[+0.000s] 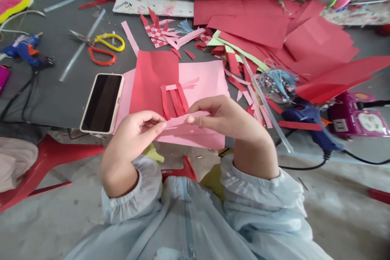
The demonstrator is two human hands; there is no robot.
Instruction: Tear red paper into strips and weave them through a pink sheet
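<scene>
A pink paper strip stretches between my two hands. My left hand pinches its left end, and my right hand grips the other end between thumb and fingers. Beneath them lies a pink paper sheet, with a red paper sheet over its left part. Just beyond my fingers, several red paper strips are joined at the top by a short pink strip. A phone with a dark screen lies left of the sheets.
Scissors and a blue glue gun lie on the left. A woven red and pink piece, red paper sheets and paper scraps spread behind. At right are a clear glue stick, another glue gun and a purple box.
</scene>
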